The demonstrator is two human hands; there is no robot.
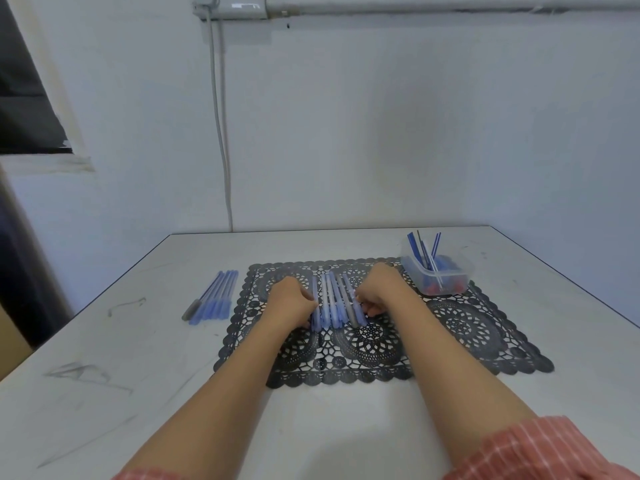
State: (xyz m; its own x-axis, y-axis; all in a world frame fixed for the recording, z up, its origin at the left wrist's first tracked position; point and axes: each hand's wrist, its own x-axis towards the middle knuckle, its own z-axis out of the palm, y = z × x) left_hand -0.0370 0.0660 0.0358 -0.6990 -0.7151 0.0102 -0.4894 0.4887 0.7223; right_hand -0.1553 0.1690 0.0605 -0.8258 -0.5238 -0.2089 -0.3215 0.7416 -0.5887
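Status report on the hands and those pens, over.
Left hand and right hand curled against either side of pen bundle. Bundle flat on black lace mat. Nothing in the way; plastic tub stands off right.

Pens [334, 303] blurred; count could not be told. Left hand [289, 299], right hand [379, 289]: fingertips tucked from sight, grip unreadable. Box [436, 271] contents indistinct. Sleeve [540, 448] cut by bottom edge.

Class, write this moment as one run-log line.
left hand: holds pens | right hand: holds pens | pens: row on black mat | tub: right
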